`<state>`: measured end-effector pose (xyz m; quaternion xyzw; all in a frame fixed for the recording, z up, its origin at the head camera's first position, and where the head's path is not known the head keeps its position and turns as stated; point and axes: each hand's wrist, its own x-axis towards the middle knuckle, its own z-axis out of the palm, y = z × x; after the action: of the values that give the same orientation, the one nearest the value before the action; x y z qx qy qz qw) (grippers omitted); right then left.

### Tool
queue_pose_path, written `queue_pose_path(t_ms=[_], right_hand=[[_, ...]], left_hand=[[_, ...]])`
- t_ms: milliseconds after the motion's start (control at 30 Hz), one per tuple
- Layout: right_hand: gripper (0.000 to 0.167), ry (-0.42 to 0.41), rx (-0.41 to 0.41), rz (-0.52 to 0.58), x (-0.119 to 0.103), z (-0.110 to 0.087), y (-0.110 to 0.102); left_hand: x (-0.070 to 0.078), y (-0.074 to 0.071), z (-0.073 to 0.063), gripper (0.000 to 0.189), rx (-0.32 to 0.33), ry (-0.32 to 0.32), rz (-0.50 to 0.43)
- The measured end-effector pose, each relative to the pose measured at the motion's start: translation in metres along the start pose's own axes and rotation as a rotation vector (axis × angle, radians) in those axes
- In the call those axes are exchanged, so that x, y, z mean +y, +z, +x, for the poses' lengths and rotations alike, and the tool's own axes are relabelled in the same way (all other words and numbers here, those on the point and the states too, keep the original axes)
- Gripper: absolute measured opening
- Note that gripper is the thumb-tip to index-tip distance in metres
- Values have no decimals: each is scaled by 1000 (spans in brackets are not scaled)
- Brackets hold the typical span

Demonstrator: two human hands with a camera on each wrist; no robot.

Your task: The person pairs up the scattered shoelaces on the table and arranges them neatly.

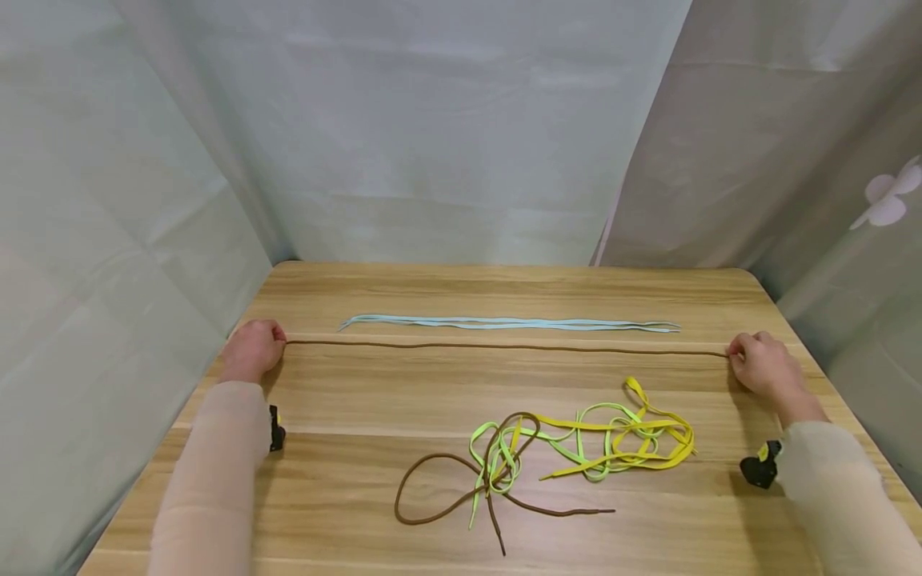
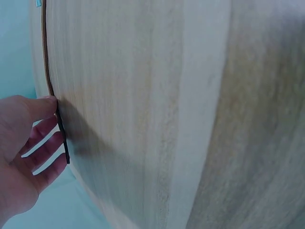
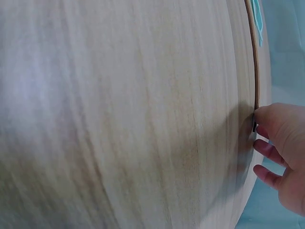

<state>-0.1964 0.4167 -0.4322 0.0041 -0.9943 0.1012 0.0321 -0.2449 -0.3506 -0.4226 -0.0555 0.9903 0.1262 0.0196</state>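
Note:
A brown shoelace point(image 1: 504, 346) runs nearly straight across the table from one hand to the other. My left hand point(image 1: 254, 350) pinches its left end between thumb and fingers; in the left wrist view the dark tip point(image 2: 66, 150) sticks out past the fingers. At the opposite end, my right hand point(image 1: 767, 366) pinches the lace close to its tip, the thumb point(image 3: 267, 113) pressing on it in the right wrist view. Just beyond the brown lace lie light blue shoelaces point(image 1: 504, 323), stretched out roughly parallel to it.
Nearer the front of the wooden table point(image 1: 324, 512) lies a tangle: another brown shoelace point(image 1: 432, 522), a lime green shoelace point(image 1: 471, 438) and a yellow shoelace point(image 1: 583, 467). Pale cloth point(image 1: 432, 136) hangs behind the table and along its sides.

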Motion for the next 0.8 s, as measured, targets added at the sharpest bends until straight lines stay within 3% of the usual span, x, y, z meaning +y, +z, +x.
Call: queue_pose_path(t_ms=[267,467,800], right_hand=[[12,-36,28,16,1,-3,3],[17,-93,30,9,0,-7,1],[22,-159,77,-20,-14,-13,-1]], left_hand=[[-9,4,0,16,37,77,-28],[-14,2,-6,26,23,108,-52],[-1,-4,-19,28,79,173,-70]])
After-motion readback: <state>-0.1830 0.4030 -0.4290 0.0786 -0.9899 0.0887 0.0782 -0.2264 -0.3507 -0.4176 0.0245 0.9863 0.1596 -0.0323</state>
